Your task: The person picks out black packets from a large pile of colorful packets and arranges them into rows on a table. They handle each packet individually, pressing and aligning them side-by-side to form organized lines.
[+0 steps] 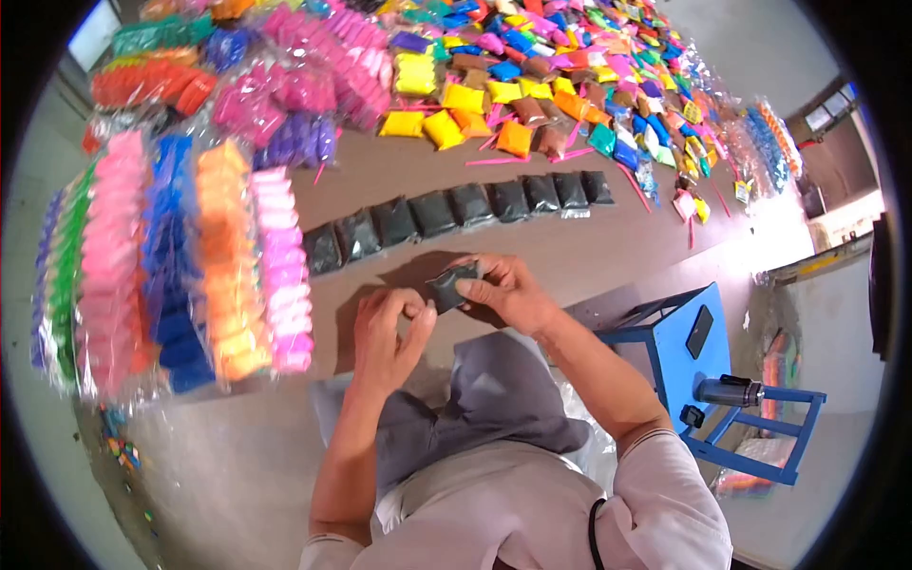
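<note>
Leftward, a black packet [446,293] juts from the right hand [506,291].

black packet [448,289], brown table [408,169], blue stool [679,347]

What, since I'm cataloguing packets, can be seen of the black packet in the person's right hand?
The black packet is small and roughly four-sided, its surface slightly shiny and plastic-looking. It is held tilted, nearer the person than a row of similar packets. The right hand pinches its right end, thumb on top; the left hand is at its left edge, contact unclear. Its contents are hidden.
</note>
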Motion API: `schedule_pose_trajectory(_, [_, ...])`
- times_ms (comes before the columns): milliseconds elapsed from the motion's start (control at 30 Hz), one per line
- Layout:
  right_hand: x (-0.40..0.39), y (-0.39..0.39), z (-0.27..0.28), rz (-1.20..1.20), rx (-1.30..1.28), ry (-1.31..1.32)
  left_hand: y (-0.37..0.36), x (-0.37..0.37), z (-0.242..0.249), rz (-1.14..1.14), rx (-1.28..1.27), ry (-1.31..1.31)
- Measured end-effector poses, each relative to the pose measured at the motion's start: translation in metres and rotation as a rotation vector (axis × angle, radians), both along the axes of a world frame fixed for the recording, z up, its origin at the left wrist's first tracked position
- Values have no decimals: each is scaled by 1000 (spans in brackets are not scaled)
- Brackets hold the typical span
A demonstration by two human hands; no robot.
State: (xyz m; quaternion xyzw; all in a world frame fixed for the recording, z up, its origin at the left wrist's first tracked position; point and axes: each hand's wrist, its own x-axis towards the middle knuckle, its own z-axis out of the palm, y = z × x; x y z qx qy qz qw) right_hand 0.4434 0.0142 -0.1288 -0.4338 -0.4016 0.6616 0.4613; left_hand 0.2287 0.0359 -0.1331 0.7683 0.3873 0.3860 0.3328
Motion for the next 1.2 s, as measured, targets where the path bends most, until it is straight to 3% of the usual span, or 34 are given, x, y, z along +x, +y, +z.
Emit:
schedule_pose_trajectory(167, [-23,-12,-16,-55,125,72,0,-5,-12,48,20,127])
schedule_pose_trajectory(333, [-23,-8,3,-1,121,-340,1,-4,-19,31,31,93])
schedule_pose_trajectory(433, [-23,-6,0,19,88,-201,2,-3,-19,14,36,87])
schedule_pose_trajectory(633, [-29,-10,-2,-36,97,-180,2,-5,-16,-3,11,92])
schedule_pose_trajectory(733, [-30,-11,17,-17,56,-231,2,-4,-18,-6,27,79])
schedule_pose_trajectory(967, [-32,-8,-8,-64,23,-289,4,-3,-20,-39,76,120])
schedule_pose_trajectory(1033, [-35,-8,-14,-120,268,-333,5,-4,-19,-10,69,122])
schedule_pose_trajectory(1200, [-20,-11,-10,13,189,-247,2,-7,-18,-9,23,123])
